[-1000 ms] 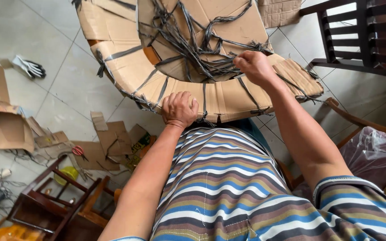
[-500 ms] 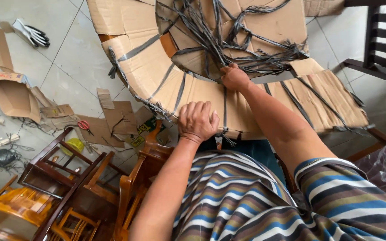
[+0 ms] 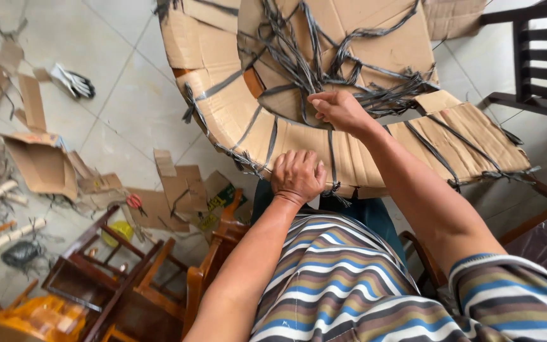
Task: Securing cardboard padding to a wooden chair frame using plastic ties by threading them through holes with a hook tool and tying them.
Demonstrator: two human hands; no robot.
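A large piece wrapped in brown cardboard [image 3: 223, 101] and bound with black straps fills the upper middle of the head view, its near edge against my lap. My left hand [image 3: 297, 176] grips that near cardboard edge with fingers curled over it. My right hand [image 3: 340, 111] reaches farther in and pinches the tangle of black straps [image 3: 305, 63] gathered at the middle of the wrapping. My striped shirt covers the lower right.
Torn cardboard scraps [image 3: 45, 164] litter the tiled floor at left, with a pair of gloves [image 3: 74, 82] and red-handled scissors [image 3: 135, 202]. Small wooden chairs [image 3: 121, 272] stand at lower left. A dark wooden chair [image 3: 533, 69] stands at upper right.
The view has shifted while my left hand keeps its grip on the near edge. My right hand stays on the strap tangle at the middle of the wrapping.
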